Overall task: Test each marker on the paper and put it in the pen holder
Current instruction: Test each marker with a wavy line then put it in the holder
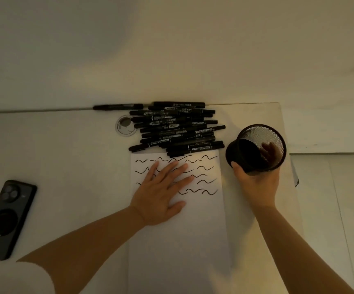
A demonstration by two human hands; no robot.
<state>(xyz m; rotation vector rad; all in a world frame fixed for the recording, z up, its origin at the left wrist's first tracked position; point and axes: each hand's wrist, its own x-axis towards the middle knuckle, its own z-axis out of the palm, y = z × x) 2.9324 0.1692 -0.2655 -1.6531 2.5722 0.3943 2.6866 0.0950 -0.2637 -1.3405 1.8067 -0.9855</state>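
Markers sit in one black heap at the paper's far edge, none in the pen holder as far as I can see. Right hand has its fingers wrapped round the mesh cup, which is tipped toward the camera. Left hand lies flat, fingers spread, pinning the sheet over the squiggles. I'd stand the cup upright beside the paper first, so capped markers can't roll out later.

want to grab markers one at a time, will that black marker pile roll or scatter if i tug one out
Probably somewhat: the marker pile is round barrels stacked loosely in layers, so neighbours may roll. One stray marker already lies apart. Markers look light and stiff; lifting a top one seems safer.
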